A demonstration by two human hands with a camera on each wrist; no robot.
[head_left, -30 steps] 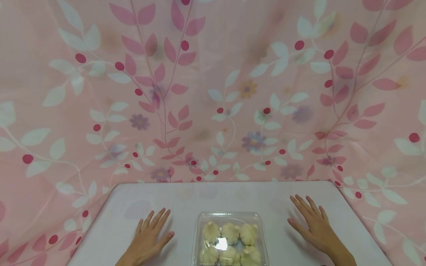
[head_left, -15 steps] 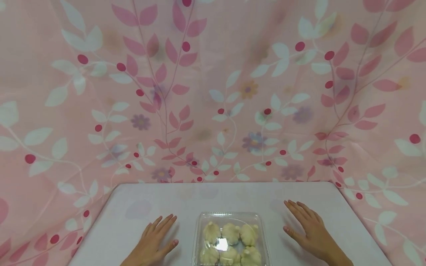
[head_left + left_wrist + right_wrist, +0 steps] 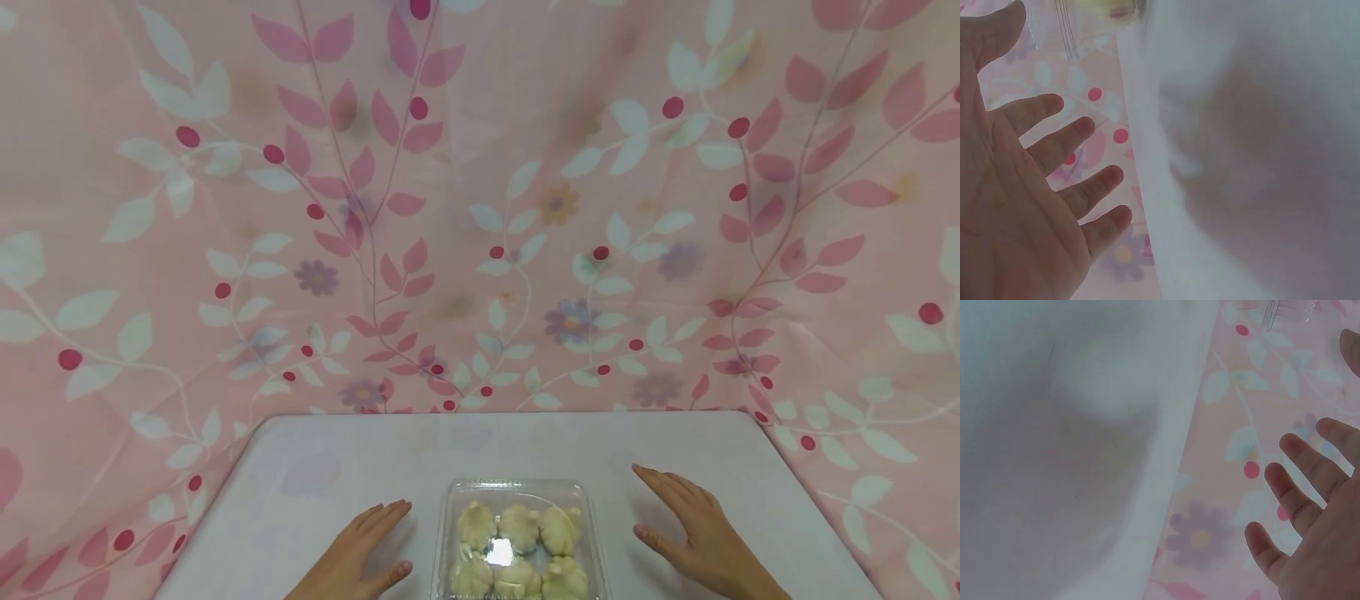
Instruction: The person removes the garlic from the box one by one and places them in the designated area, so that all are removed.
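A clear plastic clamshell box (image 3: pixel 525 490) stands near the front middle of the white table in the head view. Inside it are several pale, ridged pieces (image 3: pixel 520 525) that look like garlic bulbs, with light glaring off the lid. My left hand (image 3: pixel 352 554) hovers beside the box's left side, fingers straight and thumb spread, holding nothing. Farther off on the right side is my right hand (image 3: pixel 693 533), fingers extended and apart from the box. Each wrist view shows an open palm, and a corner of the box (image 3: pixel 1072 25) shows at the top.
The white tabletop (image 3: pixel 360 450) has rounded far corners. Behind and around it hangs a pink cloth (image 3: pixel 465 208) printed with leaves, berries and flowers.
Both hands have come inward toward the box and turned so the palms face each other more. The box has stayed in place.
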